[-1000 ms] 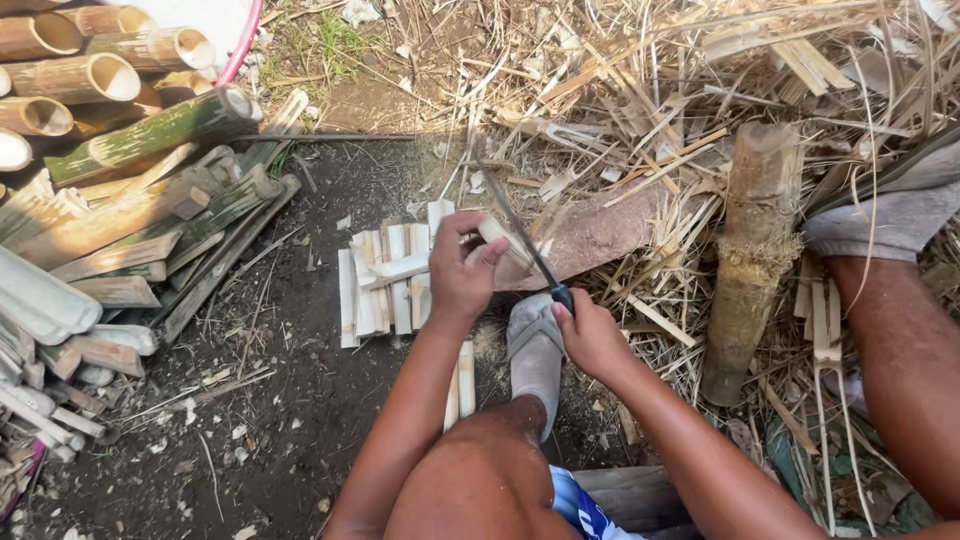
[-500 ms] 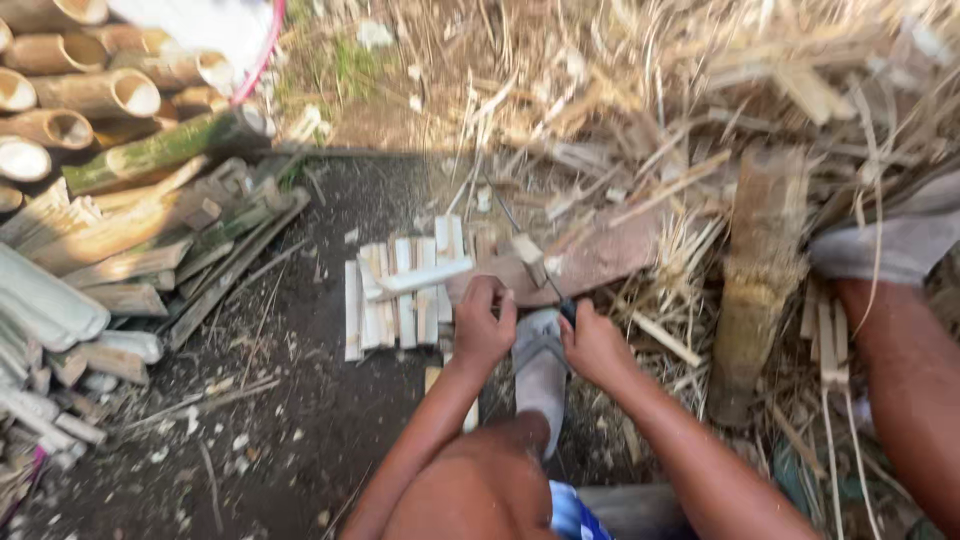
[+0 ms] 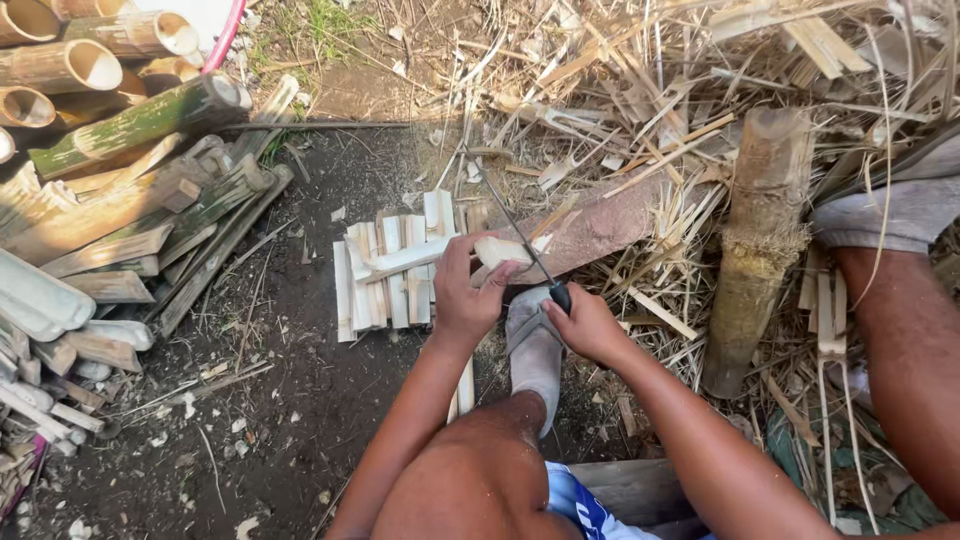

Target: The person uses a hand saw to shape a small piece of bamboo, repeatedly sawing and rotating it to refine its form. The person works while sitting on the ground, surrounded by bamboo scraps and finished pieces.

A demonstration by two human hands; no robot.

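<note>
My left hand (image 3: 465, 295) grips a short pale bamboo piece (image 3: 500, 250), holding it above a wooden board (image 3: 600, 225) on the ground. My right hand (image 3: 585, 325) is closed around the dark handle of a long-bladed knife (image 3: 515, 225). The blade runs up and to the left, its edge set against the bamboo piece. Just left of my left hand lies a row of several split bamboo slats (image 3: 390, 270) on the dark soil. My foot in a grey sandal (image 3: 535, 345) rests between my two hands.
Whole and split bamboo poles (image 3: 110, 130) are stacked at the left. A thick upright bamboo stump (image 3: 755, 240) stands at the right, amid dry shavings and straw (image 3: 650, 90). My other leg and grey sandal (image 3: 890, 215) are at the far right.
The knife has dropped from a raised angle onto the bamboo piece. Both hands shifted slightly down and toward the board, and the view moved a little closer.
</note>
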